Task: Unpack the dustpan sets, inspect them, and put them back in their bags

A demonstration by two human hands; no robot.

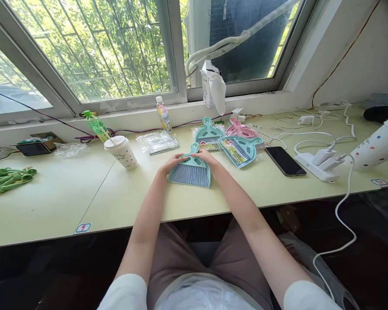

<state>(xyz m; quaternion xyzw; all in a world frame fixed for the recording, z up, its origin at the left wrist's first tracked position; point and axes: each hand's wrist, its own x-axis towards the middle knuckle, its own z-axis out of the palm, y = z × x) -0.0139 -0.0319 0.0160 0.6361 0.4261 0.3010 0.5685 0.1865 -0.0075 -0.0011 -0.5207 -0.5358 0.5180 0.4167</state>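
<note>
A small teal dustpan with a grey-bristled hand brush (189,174) nested in it lies on the table in front of me, bristles toward me. My left hand (173,162) grips its left side near the base of the handle. On the opposite side, my right hand (205,156) has its fingers closed around the upper right part. Some fingers are hidden behind the set. Just beyond are a wrapped teal brush set (208,129), a wrapped pink one (241,129) and another wrapped teal one (241,150) with a printed card.
Left of my hands stand a paper cup (121,153) and a clear plastic packet (158,142). A drink bottle (163,114) is by the window. To the right lie a black phone (285,161) and a white power strip (317,167) with cables. Green stalk-like pieces (9,178) lie far left.
</note>
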